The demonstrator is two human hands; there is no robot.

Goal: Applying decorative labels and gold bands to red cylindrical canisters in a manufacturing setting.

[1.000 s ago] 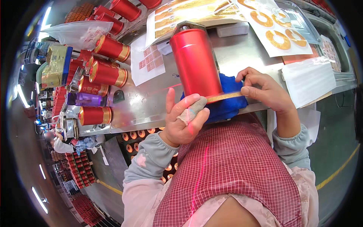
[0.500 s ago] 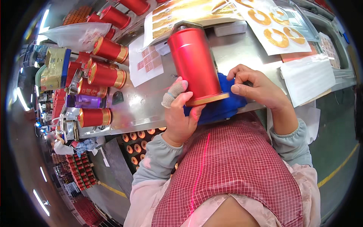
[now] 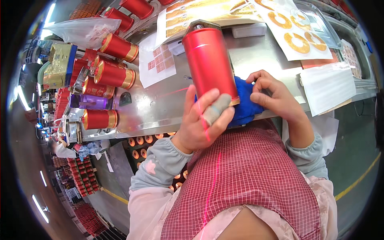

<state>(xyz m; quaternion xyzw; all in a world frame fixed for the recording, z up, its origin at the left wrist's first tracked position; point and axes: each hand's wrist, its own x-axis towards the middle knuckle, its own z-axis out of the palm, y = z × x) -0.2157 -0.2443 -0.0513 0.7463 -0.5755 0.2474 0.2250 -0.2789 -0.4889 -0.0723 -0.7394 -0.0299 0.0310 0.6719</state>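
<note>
A shiny red canister (image 3: 208, 60) with a gold rim lies lengthwise in front of me, its far end at a dark angular bracket (image 3: 200, 25) with a metal spindle. My left hand (image 3: 206, 118) lies with spread fingers over its near end, partly covering the gold rim. One of those fingers wears a grey fabric finger cover (image 3: 217, 110). To the right of the canister, my right hand (image 3: 276, 96) is held with curled fingers, thumb drawn in close; whatever they may hold is hidden. A crumpled blue cloth (image 3: 246, 102) sits beside and below the canister.
Several red-and-gold canisters (image 3: 100, 119) line the left of the metal table (image 3: 148, 116). Sheets of gold stickers (image 3: 280, 20) lie at the back, a sheet of small square labels (image 3: 160, 64) at the left, white paper (image 3: 328, 86) at the right. A red laser line crosses the table and my apron.
My left hand has turned from gripping the rim with the thumb to lying over the canister's near end. My right hand has moved slightly right and curled more.
</note>
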